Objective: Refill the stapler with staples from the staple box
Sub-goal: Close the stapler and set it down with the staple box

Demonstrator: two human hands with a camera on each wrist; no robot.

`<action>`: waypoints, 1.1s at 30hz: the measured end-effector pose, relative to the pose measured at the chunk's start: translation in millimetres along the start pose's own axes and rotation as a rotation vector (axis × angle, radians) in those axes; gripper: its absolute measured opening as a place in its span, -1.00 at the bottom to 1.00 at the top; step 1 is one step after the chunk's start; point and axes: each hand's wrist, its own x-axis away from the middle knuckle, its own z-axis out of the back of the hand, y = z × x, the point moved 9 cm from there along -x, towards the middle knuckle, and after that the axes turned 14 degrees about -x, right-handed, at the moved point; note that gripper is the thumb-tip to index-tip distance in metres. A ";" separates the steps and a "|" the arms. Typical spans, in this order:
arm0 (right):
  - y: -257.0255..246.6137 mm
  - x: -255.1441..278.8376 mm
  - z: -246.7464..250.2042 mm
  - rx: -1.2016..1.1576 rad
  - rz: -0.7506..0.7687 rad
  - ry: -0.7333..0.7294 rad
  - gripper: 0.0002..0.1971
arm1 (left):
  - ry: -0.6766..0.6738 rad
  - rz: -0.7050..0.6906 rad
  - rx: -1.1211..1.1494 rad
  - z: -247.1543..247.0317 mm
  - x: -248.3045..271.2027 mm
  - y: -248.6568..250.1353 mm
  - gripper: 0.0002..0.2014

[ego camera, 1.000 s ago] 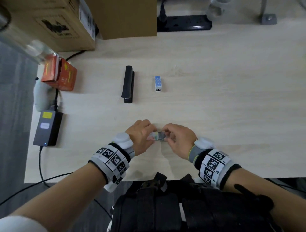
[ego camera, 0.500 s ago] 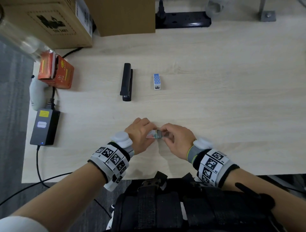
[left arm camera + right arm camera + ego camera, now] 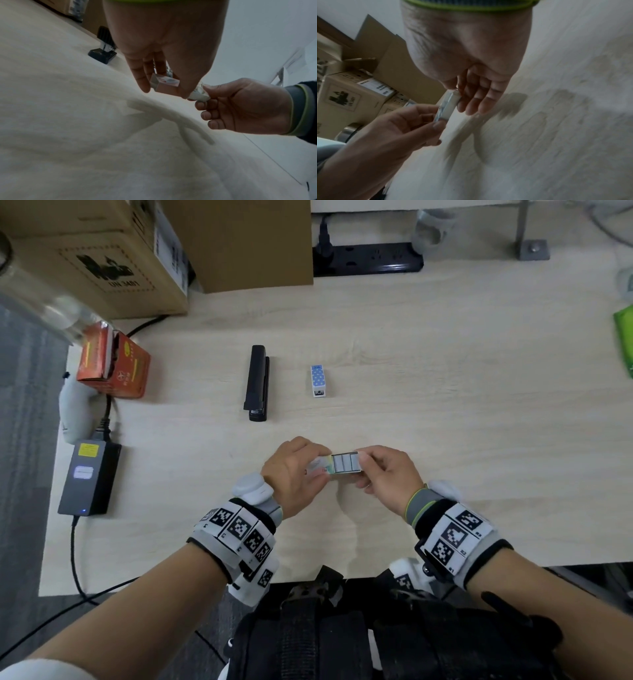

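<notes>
Just above the table's near edge, both hands hold a small staple box. My left hand [image 3: 308, 474] pinches its outer sleeve [image 3: 319, 468]. My right hand [image 3: 368, 470] pinches the inner tray [image 3: 346, 463], which is slid partly out to the right and shows rows of silver staples. In the left wrist view, the left hand's fingertips [image 3: 144, 86] clamp the pinkish sleeve [image 3: 164, 84] while the right hand [image 3: 240, 105] pulls the tray [image 3: 199, 94]. The black stapler [image 3: 257, 386] lies closed farther back, untouched. A blue dotted small box [image 3: 318, 381] lies to its right.
Cardboard boxes [image 3: 102, 258] and a black power strip [image 3: 368, 263] line the table's back. An orange carton [image 3: 114, 368] sits at the left edge, with a grey power adapter [image 3: 89, 477] and its cable nearer me. Something green [image 3: 625, 337] lies at the right edge.
The inner tray has slid out of the sleeve to the right, so the staple rows now show. Both hands stay in the same spot.
</notes>
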 end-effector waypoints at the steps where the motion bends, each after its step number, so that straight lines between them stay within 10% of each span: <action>1: -2.4 1.7 -1.3 -0.008 0.009 -0.002 -0.84 | -0.006 -0.003 0.009 0.0 -2.1 2.1 -0.70; 23: -12.1 7.9 -15.3 -0.170 -0.026 -0.173 -0.79 | 0.030 -0.194 0.225 13.5 -4.8 32.5 -0.69; 33: -8.7 7.6 -12.9 -0.137 -0.016 -0.155 -0.80 | -0.160 0.010 0.226 -9.2 -13.8 27.0 -0.67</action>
